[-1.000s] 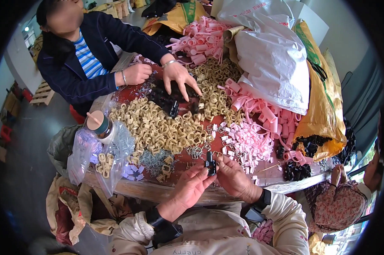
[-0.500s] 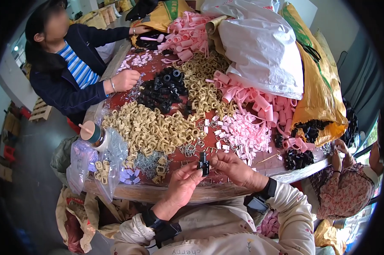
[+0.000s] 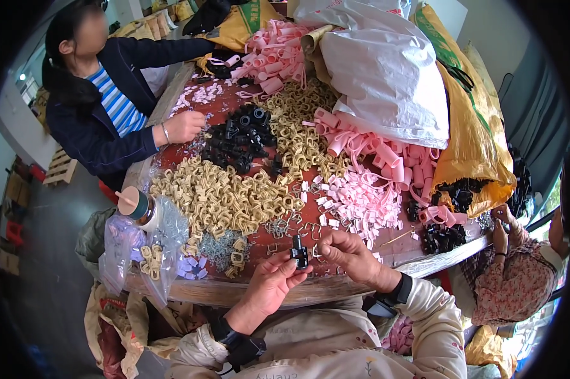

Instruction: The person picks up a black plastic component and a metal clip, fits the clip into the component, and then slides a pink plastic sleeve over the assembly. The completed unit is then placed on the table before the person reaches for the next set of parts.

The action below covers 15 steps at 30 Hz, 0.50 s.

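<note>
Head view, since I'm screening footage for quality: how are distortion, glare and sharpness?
Head view: table edge bows, corners go black; head view: white sack catches pale sheen; head view: left hand and right hand look fairly sharp, while the black part hides fine detail in its darkness.

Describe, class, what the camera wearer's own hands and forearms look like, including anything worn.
The left hand and right hand are bare, without gloves. Long cream fabric sleeves with small printed motifs cover the forearms. Each wrist carries a black strap with a boxy black device.
</note>
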Available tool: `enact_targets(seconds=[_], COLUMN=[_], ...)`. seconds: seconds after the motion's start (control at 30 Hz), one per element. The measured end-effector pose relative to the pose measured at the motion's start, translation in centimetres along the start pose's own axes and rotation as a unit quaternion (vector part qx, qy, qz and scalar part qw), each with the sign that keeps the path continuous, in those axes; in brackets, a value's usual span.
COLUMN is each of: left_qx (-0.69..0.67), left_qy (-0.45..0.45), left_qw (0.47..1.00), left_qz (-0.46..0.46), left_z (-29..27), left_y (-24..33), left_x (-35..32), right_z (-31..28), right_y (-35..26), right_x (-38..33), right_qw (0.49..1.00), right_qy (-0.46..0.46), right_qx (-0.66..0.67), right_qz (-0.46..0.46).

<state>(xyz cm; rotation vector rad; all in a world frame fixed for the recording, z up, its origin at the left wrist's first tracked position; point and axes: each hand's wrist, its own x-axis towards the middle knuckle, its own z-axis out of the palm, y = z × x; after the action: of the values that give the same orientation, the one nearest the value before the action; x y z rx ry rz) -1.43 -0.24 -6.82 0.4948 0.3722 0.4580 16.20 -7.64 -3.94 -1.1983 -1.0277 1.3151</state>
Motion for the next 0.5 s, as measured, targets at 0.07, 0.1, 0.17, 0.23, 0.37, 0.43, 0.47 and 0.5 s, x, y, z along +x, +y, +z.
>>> enact_targets(seconds=[0.07, 0.1, 0.17, 0.23, 0.37, 0.43, 0.47, 0.5], left_qx=[0.002, 0.005, 0.006, 0.013, 0.021, 0.021, 0.029, 0.037], left_qy=[0.002, 0.004, 0.006, 0.002, -0.014, -0.019, -0.016, -0.014], left_qw=[1.0, 1.0, 1.0, 1.0, 0.999, 0.999, 0.998, 0.998], left_qz=[-0.003, -0.009, -0.014, -0.026, -0.042, -0.047, -0.046, -0.046], left_z=[0.4, 0.6, 0.9, 1.0, 1.1, 1.1, 1.2, 1.3], left_y=[-0.1, -0.1, -0.1, 0.1, 0.2, 0.2, 0.3, 0.3], left_x=[-0.1, -0.2, -0.4, -0.6, -1.0, -1.2, -1.2, -1.3], right_z=[0.6, 0.8, 1.4, 1.5, 1.5, 1.5, 1.6, 1.7], right_y=[-0.4, -0.5, -0.6, -0.6, -0.5, -0.9, -1.1, -1.2], right_x=[-0.2, -0.3, -0.4, -0.4, -0.3, -0.3, -0.3, -0.4], right_qw=[1.0, 1.0, 0.999, 0.999, 0.984, 0.955, 0.935, 0.935], right_qy=[0.003, 0.002, 0.015, 0.02, 0.021, 0.01, 0.005, 0.003], right_qx=[0.018, 0.018, 0.02, 0.02, -0.108, -0.212, -0.263, -0.263], right_qz=[-0.009, -0.008, -0.026, -0.034, -0.14, -0.207, -0.24, -0.239])
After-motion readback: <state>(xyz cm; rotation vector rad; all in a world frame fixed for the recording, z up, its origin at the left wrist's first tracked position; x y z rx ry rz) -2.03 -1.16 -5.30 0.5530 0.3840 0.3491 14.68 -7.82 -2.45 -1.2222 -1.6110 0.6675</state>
